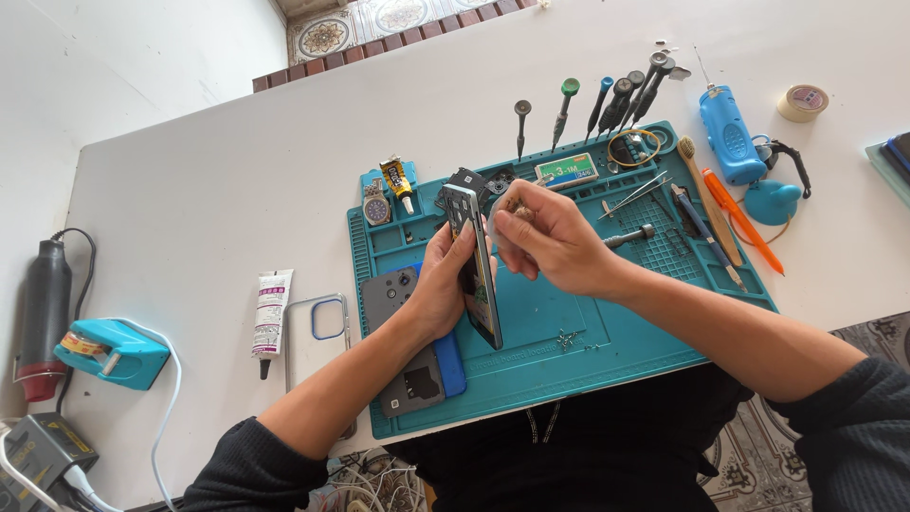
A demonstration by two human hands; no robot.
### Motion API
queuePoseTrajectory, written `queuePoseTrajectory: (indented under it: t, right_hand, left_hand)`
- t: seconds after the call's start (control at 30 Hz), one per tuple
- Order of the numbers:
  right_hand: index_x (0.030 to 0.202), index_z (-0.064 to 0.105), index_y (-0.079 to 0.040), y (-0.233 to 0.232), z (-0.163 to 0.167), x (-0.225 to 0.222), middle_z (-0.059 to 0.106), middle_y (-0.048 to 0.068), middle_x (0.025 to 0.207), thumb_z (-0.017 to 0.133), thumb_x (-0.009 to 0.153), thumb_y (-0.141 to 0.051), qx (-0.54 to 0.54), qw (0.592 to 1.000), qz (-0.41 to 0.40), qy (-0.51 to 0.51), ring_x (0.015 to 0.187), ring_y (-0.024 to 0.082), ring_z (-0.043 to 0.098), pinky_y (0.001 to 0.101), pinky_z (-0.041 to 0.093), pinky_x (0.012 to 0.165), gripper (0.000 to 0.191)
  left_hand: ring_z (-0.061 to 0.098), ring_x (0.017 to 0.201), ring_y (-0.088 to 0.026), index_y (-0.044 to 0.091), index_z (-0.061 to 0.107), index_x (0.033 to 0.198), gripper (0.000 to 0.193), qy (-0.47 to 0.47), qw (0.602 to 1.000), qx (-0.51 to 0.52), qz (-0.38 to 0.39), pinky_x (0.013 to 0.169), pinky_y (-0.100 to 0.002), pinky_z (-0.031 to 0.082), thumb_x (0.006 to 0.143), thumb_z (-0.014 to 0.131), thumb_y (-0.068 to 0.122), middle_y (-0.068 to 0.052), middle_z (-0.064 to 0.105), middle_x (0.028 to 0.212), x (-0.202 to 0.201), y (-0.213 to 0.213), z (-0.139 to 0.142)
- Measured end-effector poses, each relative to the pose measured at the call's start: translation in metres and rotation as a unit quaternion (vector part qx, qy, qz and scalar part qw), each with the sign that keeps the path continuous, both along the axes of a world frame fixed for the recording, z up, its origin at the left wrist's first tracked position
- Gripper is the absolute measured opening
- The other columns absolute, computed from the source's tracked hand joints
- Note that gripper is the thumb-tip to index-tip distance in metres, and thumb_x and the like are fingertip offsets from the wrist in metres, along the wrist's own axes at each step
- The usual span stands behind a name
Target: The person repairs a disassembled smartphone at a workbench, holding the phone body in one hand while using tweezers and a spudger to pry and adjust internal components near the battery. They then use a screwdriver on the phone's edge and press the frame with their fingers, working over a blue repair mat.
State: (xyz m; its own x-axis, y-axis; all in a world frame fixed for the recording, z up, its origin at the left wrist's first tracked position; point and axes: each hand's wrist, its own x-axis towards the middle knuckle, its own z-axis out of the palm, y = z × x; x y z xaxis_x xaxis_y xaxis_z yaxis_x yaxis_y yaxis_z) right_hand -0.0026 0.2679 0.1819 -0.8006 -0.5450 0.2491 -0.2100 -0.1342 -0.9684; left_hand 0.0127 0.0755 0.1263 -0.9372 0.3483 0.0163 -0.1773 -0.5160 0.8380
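My left hand holds an opened smartphone upright on its edge above the teal work mat. My right hand is pinched at the phone's upper end, fingers closed on a small pale part that I cannot make out. A grey phone back cover lies flat on the mat just left of my left hand, partly over a blue piece.
Several screwdrivers lie beyond the mat's far edge. Tweezers, a toothbrush and a glue tube rest on the mat. A blue electric tool, tape roll, white tube, clear phone case and heat gun sit on the white table.
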Motion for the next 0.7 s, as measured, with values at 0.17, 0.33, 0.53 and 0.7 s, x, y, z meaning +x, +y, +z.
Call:
queuePoseTrajectory:
  t: [0.17, 0.33, 0.53, 0.7]
  right_hand:
    - [0.102, 0.054, -0.004, -0.0015, 0.0036, 0.0026, 0.056, 0.002, 0.069, 0.048, 0.111, -0.018, 0.006, 1.000, 0.002, -0.002, 0.056, 0.006, 0.052, 0.0209, 0.042, 0.047, 0.018]
    - [0.102, 0.053, -0.004, -0.0010, 0.0053, 0.0045, 0.056, 0.002, 0.070, 0.047, 0.111, -0.018, -0.011, 1.000, 0.005, 0.003, 0.057, 0.006, 0.053, 0.0212, 0.043, 0.047, 0.018]
    - [0.101, 0.052, -0.004, -0.0021, 0.0062, 0.0052, 0.057, 0.003, 0.071, 0.047, 0.111, -0.018, -0.008, 1.000, 0.005, 0.000, 0.058, 0.006, 0.054, 0.0213, 0.044, 0.047, 0.018]
    - [0.101, 0.053, -0.005, -0.0010, 0.0082, 0.0049, 0.060, 0.003, 0.068, 0.047, 0.110, -0.018, 0.013, 1.000, -0.004, 0.003, 0.053, 0.006, 0.053, 0.0205, 0.043, 0.046, 0.017]
  left_hand:
    - [0.059, 0.068, -0.007, 0.011, 0.054, 0.114, 0.038, 0.017, 1.000, -0.018, -0.013, 0.058, -0.024, 0.052, 0.102, 0.061, 0.046, -0.001, 0.059, 0.082, -0.0002, -0.0003, 0.0006]
    - [0.059, 0.069, -0.007, 0.012, 0.054, 0.115, 0.037, 0.025, 0.999, -0.023, -0.016, 0.059, -0.024, 0.052, 0.103, 0.061, 0.047, 0.000, 0.059, 0.084, -0.0009, -0.0007, -0.0015]
    - [0.060, 0.085, -0.005, 0.011, 0.056, 0.119, 0.036, 0.013, 0.999, -0.035, 0.000, 0.074, -0.025, 0.054, 0.103, 0.061, 0.043, 0.001, 0.063, 0.096, -0.0014, 0.0003, -0.0033]
    - [0.061, 0.090, -0.006, 0.010, 0.056, 0.120, 0.036, 0.030, 0.999, -0.040, 0.006, 0.080, -0.026, 0.054, 0.104, 0.061, 0.041, -0.001, 0.064, 0.101, -0.0022, 0.0010, -0.0035]
